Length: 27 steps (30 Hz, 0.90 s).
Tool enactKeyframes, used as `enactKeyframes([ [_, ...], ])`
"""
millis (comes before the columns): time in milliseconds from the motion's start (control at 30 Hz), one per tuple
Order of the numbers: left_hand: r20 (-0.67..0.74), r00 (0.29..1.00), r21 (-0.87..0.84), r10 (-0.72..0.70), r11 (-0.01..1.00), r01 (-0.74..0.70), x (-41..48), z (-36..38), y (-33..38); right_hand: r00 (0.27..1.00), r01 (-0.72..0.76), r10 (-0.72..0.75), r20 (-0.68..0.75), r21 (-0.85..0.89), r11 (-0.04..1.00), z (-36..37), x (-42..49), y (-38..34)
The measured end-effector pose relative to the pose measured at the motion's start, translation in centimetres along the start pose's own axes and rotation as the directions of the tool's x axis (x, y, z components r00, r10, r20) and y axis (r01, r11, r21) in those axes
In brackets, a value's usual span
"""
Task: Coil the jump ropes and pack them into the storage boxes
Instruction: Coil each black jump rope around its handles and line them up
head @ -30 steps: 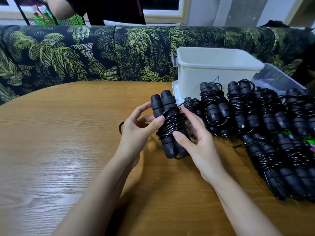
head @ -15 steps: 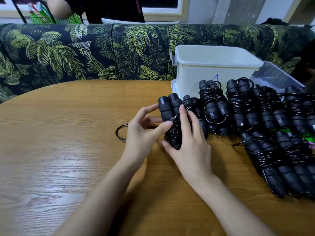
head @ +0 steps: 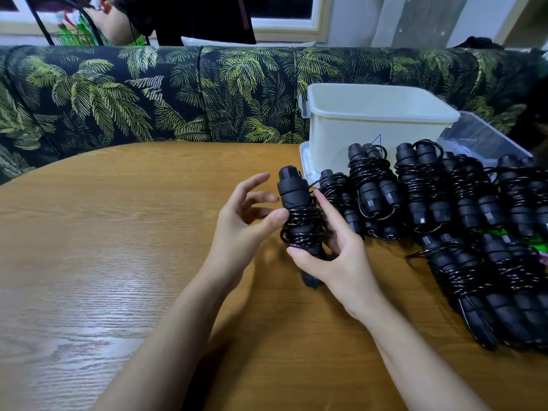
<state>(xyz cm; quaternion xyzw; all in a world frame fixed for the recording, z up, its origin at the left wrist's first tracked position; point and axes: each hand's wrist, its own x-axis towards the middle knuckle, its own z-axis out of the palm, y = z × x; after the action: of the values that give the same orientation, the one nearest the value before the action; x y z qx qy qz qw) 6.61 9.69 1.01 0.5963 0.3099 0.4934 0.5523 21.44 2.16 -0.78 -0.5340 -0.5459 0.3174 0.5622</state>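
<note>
Above table point(head: 118, 232), jump rope point(head: 299, 226) upright, right fingers point(head: 324, 206) gripping it, left fingers point(head: 252, 185) loose, thumb touching

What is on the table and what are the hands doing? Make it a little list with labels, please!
Held jump rope: black, cord wound round its handles
Right hand: grips its lower half
Left hand: thumb presses the coil, fingers spread free
Coiled ropes: piled on the right
Storage box: white, open on top, behind the pile
Table: wooden
</note>
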Motion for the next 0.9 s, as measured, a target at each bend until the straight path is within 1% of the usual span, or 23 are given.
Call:
enactKeyframes([
  [100,0.121,0.987,-0.028,-0.107,0.993,0.111,0.0,-0.1,0.4,1.000,0.003,-0.004,0.021,0.002,1.000,-0.1,-0.1,0.0],
  [133,0.156,0.981,-0.033,-0.116,0.992,0.122,-0.1,-0.1,0.4,1.000,0.014,-0.014,0.016,-0.014,1.000,-0.2,-0.1,0.1],
  [200,0.181,0.978,-0.043,-0.107,0.992,0.117,-0.2,0.0,0.6,1.000,0.025,-0.025,0.011,-0.034,0.999,-0.3,-0.1,0.2],
  [300,0.142,0.984,-0.067,-0.103,0.991,0.113,-0.2,0.3,0.5,0.999,0.046,-0.044,0.027,-0.070,0.997,-0.4,-0.1,-0.1],
  [367,0.100,0.991,-0.041,-0.093,0.994,0.097,-0.2,0.4,0.1,0.997,0.071,-0.069,0.021,-0.117,0.991,-0.1,-0.1,-0.1],
  [467,0.059,0.996,0.042,-0.062,0.997,0.060,-0.4,0.6,-0.5,0.995,0.086,-0.094,-0.036,-0.170,0.982,0.6,-0.2,0.2],
  [567,0.008,0.999,0.068,-0.033,0.997,0.033,-0.6,0.9,-0.4,0.977,0.158,-0.189,-0.097,-0.260,0.952,0.7,-0.1,0.6],
  [667,-0.003,1.000,0.083,-0.028,0.996,0.028,-0.5,1.0,-0.1,0.979,0.161,-0.183,-0.089,-0.214,0.964,0.6,0.0,0.3],
  [733,-0.002,0.999,0.074,-0.033,0.997,0.033,-0.5,0.7,0.1,0.989,0.123,-0.133,-0.066,-0.147,0.982,0.4,-0.1,-0.1],
  [900,-0.008,1.000,-0.005,-0.029,1.000,0.029,-0.4,0.2,0.9,0.998,0.055,-0.054,-0.033,0.035,0.998,-0.4,-0.2,-0.8],
])
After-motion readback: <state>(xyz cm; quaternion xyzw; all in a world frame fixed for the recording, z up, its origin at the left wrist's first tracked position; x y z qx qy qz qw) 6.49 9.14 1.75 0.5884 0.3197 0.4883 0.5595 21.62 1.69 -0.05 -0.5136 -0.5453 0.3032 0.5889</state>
